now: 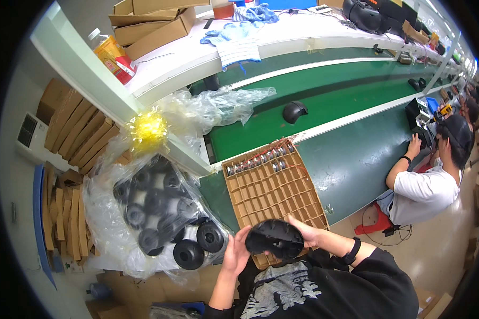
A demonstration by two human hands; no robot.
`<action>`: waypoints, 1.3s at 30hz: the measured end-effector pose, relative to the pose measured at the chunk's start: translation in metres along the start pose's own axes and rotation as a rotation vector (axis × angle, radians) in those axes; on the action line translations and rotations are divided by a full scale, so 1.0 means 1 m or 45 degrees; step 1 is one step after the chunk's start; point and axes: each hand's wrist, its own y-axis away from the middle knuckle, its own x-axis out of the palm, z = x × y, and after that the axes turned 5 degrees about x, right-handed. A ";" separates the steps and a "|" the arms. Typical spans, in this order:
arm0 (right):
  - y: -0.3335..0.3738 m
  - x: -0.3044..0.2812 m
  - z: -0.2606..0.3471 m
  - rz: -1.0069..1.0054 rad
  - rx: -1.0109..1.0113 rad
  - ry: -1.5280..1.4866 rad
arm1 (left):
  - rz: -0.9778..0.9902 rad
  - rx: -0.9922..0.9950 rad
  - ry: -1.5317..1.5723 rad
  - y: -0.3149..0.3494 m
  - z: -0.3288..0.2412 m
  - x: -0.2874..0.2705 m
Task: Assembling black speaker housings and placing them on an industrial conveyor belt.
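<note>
A round black plastic shell, its hollow ribbed inside facing up, is held in front of my chest. My right hand grips its upper right rim, the fingers partly hidden by the shell. At its left edge, my left hand steadies the rim with the fingers raised along it. Just beyond lies a cardboard divider box of small cells. Small metal motors with red wires fill its far rows, while the nearer cells show bare cardboard.
Black round parts lie in clear plastic bags to the left. A black dome cover rests on the green conveyor. To the right, a co-worker handles a black device. Folded cartons stand at far left, beside a white post.
</note>
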 end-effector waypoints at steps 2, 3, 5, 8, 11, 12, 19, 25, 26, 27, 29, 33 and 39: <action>-0.003 0.007 0.000 0.011 0.184 0.063 | 0.127 -0.081 0.111 0.002 -0.002 0.004; -0.002 0.017 0.003 0.009 0.263 0.107 | 0.258 -0.172 0.221 0.003 -0.004 0.005; -0.005 0.034 0.002 -0.125 0.236 0.283 | 0.309 -0.260 0.228 0.006 -0.009 0.007; -0.010 0.053 0.015 -0.053 0.429 0.667 | 0.470 -0.399 0.186 0.014 0.001 -0.009; -0.033 0.024 0.006 0.079 0.343 0.925 | 0.526 -0.547 0.051 0.016 0.017 -0.045; -0.038 0.024 0.013 0.113 0.428 0.854 | 0.534 -0.548 0.058 0.014 0.016 -0.048; -0.075 0.000 0.093 -0.402 0.004 1.613 | 0.424 -0.110 0.803 0.000 0.005 -0.061; -0.082 -0.132 0.155 -1.464 -0.613 2.571 | 0.127 -0.056 1.019 0.017 0.002 -0.095; -0.084 -0.139 0.160 -1.445 -0.593 2.615 | 0.091 -0.038 1.022 0.020 0.005 -0.101; -0.087 -0.139 0.164 -1.436 -0.586 2.621 | 0.085 -0.034 1.029 0.023 0.006 -0.104; -0.093 -0.141 0.169 -1.354 -0.542 2.778 | 0.090 -0.009 1.008 0.026 0.008 -0.107; -0.102 -0.161 0.174 -1.287 -0.429 2.874 | 0.019 -0.033 0.993 0.025 0.008 -0.102; -0.082 -0.134 0.173 -1.182 -0.659 2.959 | 0.068 -0.037 0.882 0.021 0.000 -0.081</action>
